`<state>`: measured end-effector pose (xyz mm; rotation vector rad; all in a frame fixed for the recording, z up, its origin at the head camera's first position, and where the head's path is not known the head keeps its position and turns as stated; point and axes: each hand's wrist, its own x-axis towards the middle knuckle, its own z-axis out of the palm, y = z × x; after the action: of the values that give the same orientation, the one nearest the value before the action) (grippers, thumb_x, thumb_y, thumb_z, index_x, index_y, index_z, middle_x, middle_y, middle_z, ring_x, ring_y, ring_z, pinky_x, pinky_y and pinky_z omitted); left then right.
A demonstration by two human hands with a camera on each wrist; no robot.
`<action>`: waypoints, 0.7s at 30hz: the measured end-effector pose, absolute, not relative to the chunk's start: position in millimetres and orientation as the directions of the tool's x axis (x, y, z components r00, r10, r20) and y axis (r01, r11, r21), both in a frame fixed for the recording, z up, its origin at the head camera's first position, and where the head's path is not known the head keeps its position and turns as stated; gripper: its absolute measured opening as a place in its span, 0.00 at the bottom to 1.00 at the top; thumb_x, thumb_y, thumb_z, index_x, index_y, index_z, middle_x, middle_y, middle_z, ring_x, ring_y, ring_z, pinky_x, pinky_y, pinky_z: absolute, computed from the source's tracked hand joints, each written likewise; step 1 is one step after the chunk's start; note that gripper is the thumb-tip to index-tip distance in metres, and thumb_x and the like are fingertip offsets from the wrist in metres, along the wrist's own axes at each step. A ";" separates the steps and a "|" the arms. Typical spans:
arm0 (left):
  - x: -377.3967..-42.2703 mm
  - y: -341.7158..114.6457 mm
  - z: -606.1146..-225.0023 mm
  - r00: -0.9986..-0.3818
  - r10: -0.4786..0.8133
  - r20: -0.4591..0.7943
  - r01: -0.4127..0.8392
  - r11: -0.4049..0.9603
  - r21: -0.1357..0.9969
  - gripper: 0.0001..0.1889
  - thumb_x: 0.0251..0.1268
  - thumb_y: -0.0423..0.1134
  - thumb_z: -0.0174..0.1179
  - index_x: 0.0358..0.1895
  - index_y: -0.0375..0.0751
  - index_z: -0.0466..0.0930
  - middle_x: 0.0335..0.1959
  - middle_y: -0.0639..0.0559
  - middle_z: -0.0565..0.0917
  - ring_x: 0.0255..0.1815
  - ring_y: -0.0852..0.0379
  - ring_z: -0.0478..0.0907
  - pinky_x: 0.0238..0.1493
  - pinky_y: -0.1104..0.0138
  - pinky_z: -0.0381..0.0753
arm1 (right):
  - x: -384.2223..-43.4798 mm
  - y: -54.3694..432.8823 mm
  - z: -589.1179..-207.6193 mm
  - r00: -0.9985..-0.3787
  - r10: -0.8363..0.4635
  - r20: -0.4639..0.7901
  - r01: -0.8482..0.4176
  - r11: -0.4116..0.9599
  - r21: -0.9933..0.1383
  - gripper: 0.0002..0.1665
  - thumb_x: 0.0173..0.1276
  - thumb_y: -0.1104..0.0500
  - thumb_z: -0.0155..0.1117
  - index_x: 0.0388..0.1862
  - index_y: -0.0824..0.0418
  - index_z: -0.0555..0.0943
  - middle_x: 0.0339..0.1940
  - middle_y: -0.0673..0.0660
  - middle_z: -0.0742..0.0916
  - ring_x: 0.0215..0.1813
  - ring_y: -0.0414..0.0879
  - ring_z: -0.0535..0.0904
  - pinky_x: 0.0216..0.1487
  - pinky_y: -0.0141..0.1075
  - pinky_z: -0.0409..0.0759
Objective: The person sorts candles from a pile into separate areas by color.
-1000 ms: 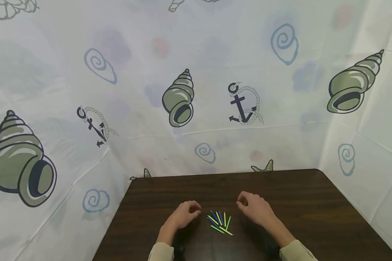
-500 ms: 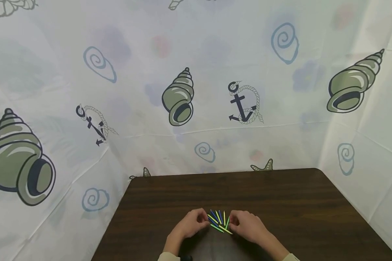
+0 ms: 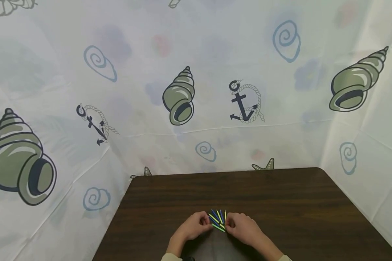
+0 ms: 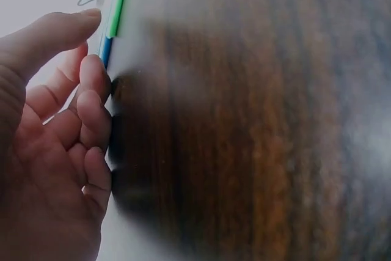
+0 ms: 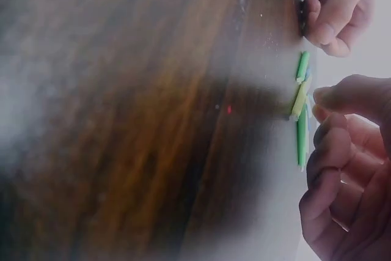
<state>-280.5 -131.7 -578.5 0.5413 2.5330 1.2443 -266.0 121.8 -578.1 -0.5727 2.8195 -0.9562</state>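
Note:
A small fan of thin blue, yellow and green sticks lies on the table between the two hands. My left hand is at the left end of a green stick. In the left wrist view its thumb and index finger stand apart, the other fingers loosely curled, near a green stick and a blue stick. My right hand covers the right side of the fan. In the right wrist view its thumb and index tips nearly meet beside a yellow stick; I cannot tell whether they pinch it.
The dark wood-grain table extends behind and to both sides of the sticks. A pale cloth printed with shells and anchors hangs around its back and sides.
Both hands have come inward and nearer to me, closing in on the sticks from either side. The right hand now hides the right-hand green stick and part of a yellow one.

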 end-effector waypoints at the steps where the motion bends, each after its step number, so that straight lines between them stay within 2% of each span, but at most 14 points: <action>1: -280.0 -131.5 -578.1 -0.897 0.436 -0.071 0.211 0.564 0.798 0.10 0.71 0.41 0.72 0.37 0.46 0.79 0.31 0.58 0.79 0.32 0.63 0.74 0.34 0.70 0.71 | -266.6 121.2 -577.6 -0.924 -0.383 0.015 -0.314 0.734 -0.603 0.09 0.71 0.54 0.74 0.33 0.45 0.82 0.25 0.40 0.81 0.26 0.36 0.74 0.27 0.36 0.70; 5: -278.4 -129.2 -577.1 -0.909 0.412 -0.061 0.216 0.592 0.776 0.10 0.70 0.43 0.72 0.38 0.47 0.80 0.31 0.59 0.80 0.31 0.63 0.74 0.35 0.68 0.72 | -266.9 118.9 -574.6 -0.927 -0.374 0.004 -0.302 0.742 -0.598 0.08 0.71 0.54 0.74 0.33 0.45 0.82 0.25 0.41 0.81 0.26 0.37 0.75 0.27 0.37 0.70; 9: -277.7 -125.7 -576.8 -0.914 0.400 -0.062 0.214 0.606 0.766 0.08 0.70 0.42 0.71 0.40 0.47 0.80 0.31 0.59 0.81 0.31 0.63 0.74 0.44 0.61 0.69 | -266.0 117.2 -571.2 -0.935 -0.355 -0.009 -0.282 0.757 -0.589 0.07 0.71 0.53 0.74 0.34 0.46 0.83 0.25 0.41 0.81 0.26 0.38 0.75 0.26 0.39 0.70; 13: -277.1 -123.0 -577.6 -0.918 0.391 -0.059 0.215 0.620 0.755 0.07 0.70 0.42 0.71 0.41 0.48 0.81 0.31 0.61 0.82 0.31 0.64 0.75 0.48 0.57 0.66 | -266.7 115.4 -571.6 -0.941 -0.337 -0.028 -0.259 0.773 -0.578 0.08 0.70 0.54 0.75 0.33 0.46 0.83 0.25 0.43 0.81 0.26 0.40 0.75 0.26 0.39 0.70; 17: -277.1 -122.5 -579.3 -0.926 0.373 -0.054 0.208 0.626 0.752 0.07 0.70 0.43 0.71 0.41 0.49 0.81 0.31 0.61 0.82 0.31 0.64 0.74 0.45 0.59 0.67 | -268.2 112.8 -574.4 -0.945 -0.325 -0.048 -0.240 0.784 -0.573 0.09 0.69 0.55 0.75 0.32 0.47 0.82 0.24 0.44 0.81 0.25 0.41 0.75 0.26 0.40 0.70; 21: -278.2 -123.7 -579.1 -0.931 0.362 -0.048 0.181 0.570 0.801 0.06 0.74 0.40 0.68 0.42 0.45 0.80 0.33 0.57 0.81 0.31 0.63 0.74 0.37 0.66 0.70 | -268.7 110.8 -575.7 -0.943 -0.327 -0.057 -0.240 0.791 -0.563 0.09 0.70 0.55 0.74 0.31 0.47 0.82 0.24 0.44 0.81 0.25 0.41 0.74 0.26 0.41 0.69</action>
<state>-278.2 -123.7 -579.1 0.4549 2.5954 1.2892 -268.7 110.8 -575.7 -0.4499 2.8277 -0.8592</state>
